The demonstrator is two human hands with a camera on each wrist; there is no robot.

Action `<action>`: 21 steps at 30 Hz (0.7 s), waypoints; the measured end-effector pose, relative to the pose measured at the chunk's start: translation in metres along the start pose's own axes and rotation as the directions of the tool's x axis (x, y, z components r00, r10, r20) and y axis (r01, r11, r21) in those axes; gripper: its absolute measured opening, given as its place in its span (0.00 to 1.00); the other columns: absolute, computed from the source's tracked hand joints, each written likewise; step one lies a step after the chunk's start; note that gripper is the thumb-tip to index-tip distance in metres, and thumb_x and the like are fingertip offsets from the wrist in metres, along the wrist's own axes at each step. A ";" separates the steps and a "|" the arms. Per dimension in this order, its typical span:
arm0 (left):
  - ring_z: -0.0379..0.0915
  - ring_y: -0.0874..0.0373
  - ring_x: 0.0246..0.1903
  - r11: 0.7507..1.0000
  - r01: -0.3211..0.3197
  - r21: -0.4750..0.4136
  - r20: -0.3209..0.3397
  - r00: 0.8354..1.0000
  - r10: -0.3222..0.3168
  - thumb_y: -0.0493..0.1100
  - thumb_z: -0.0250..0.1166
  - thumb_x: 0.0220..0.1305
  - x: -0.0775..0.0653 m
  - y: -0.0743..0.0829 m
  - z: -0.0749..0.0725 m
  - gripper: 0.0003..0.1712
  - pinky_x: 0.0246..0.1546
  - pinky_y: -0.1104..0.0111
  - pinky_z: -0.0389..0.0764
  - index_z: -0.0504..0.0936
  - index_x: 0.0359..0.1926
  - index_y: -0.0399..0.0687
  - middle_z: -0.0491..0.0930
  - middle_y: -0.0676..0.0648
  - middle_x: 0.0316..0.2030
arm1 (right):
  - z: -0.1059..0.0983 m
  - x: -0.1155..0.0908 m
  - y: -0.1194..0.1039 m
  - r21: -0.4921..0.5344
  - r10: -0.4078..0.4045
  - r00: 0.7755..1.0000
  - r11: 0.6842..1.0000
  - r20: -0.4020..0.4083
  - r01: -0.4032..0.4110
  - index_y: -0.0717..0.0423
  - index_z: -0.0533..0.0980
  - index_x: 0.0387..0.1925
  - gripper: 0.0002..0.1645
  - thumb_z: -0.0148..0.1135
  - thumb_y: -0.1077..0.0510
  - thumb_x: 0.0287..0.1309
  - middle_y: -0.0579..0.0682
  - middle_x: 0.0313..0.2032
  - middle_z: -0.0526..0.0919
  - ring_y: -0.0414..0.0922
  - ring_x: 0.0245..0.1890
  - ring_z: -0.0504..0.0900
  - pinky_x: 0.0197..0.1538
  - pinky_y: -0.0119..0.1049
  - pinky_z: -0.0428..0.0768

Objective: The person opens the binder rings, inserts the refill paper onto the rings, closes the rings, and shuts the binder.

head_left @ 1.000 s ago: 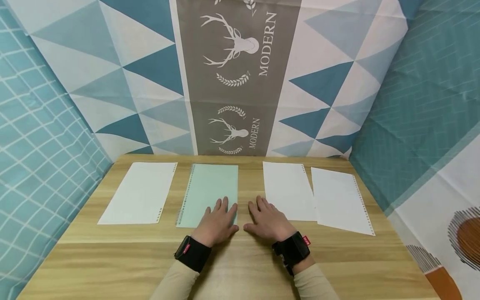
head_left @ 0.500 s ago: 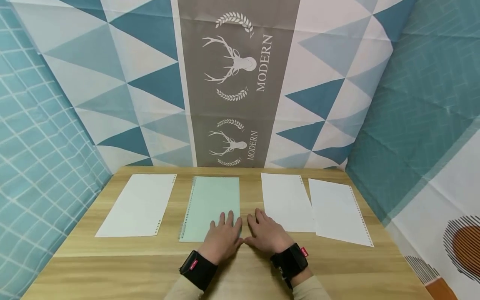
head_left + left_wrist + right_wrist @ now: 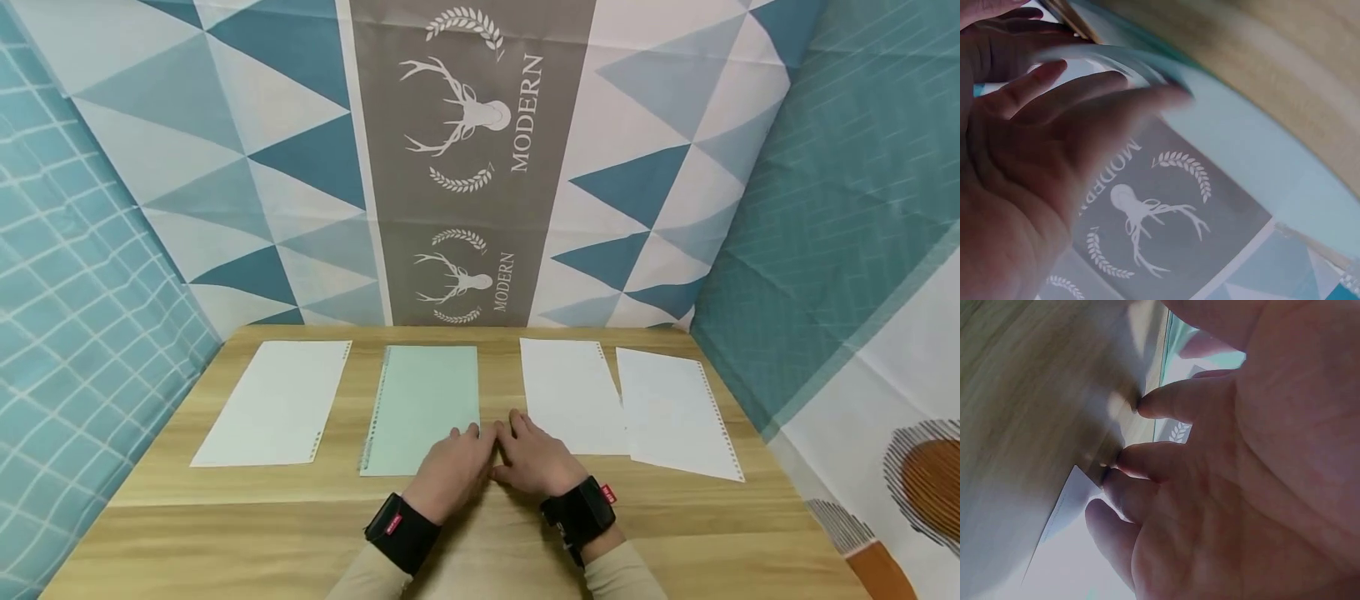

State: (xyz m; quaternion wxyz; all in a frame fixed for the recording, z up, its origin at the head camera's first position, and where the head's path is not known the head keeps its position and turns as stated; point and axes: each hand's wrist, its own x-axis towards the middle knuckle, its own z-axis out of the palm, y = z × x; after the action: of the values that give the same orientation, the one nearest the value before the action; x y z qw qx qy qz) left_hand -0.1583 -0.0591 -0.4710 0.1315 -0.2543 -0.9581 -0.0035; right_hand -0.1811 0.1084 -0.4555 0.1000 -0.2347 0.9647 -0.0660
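A pale green spiral-bound notebook (image 3: pixel 420 400) lies on the wooden table, its coil along the left side. My left hand (image 3: pixel 450 467) is at the notebook's lower right corner, knuckles raised, thumb hidden in the head view. In the left wrist view its blurred fingers (image 3: pixel 1110 94) overlap the pale green edge (image 3: pixel 1229 112); I cannot tell whether they pinch it. My right hand (image 3: pixel 536 458) rests on the table just right of the notebook, fingers gently bent, holding nothing. The right wrist view shows its fingertips (image 3: pixel 1147 406) at the wood, beside a white sheet's corner (image 3: pixel 1075 487).
A loose white sheet (image 3: pixel 273 400) with punched holes lies on the left. On the right are two more sheets, one (image 3: pixel 573 400) near my right hand and one (image 3: pixel 678 417) farther out. A patterned cloth (image 3: pixel 300 167) hangs behind the table.
My left hand has moved from lying spread over the notebook's lower right part to its right edge, fingers drawn together and bent. The right hand stays almost in place. The head view has shifted.
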 end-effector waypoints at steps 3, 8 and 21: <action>0.78 0.56 0.22 0.999 -0.028 0.027 -0.040 0.999 0.029 0.36 0.70 0.63 0.003 0.000 -0.001 0.14 0.21 0.66 0.82 0.83 0.50 0.44 0.83 0.46 0.32 | -0.001 0.000 0.000 0.000 -0.004 1.000 1.000 -0.002 0.004 0.55 0.64 0.74 0.43 0.63 0.38 0.65 0.66 0.75 0.60 0.62 0.76 0.62 0.66 0.55 0.77; 0.80 0.58 0.24 1.000 -0.024 -0.001 -0.052 0.998 0.024 0.32 0.69 0.61 0.006 -0.001 -0.003 0.08 0.25 0.66 0.83 0.88 0.41 0.40 0.84 0.46 0.35 | -0.001 0.000 -0.001 0.006 -0.046 0.999 0.999 -0.012 0.046 0.57 0.61 0.76 0.45 0.63 0.40 0.66 0.65 0.76 0.60 0.61 0.76 0.61 0.69 0.53 0.74; 0.85 0.56 0.35 0.983 -0.122 -0.141 -0.108 0.988 0.107 0.32 0.65 0.66 0.008 -0.005 -0.009 0.11 0.32 0.68 0.85 0.86 0.48 0.42 0.83 0.46 0.49 | 0.003 0.000 -0.007 -0.032 -0.121 0.993 0.992 0.005 0.121 0.62 0.69 0.71 0.44 0.62 0.37 0.65 0.59 0.77 0.62 0.57 0.78 0.59 0.75 0.51 0.67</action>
State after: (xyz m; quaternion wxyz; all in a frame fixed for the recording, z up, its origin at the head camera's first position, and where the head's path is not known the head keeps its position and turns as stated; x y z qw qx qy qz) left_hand -0.1649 -0.0599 -0.4602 0.1601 -0.3174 -0.9313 -0.0793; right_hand -0.1776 0.1019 -0.4570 0.0933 -0.2944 0.9495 -0.0561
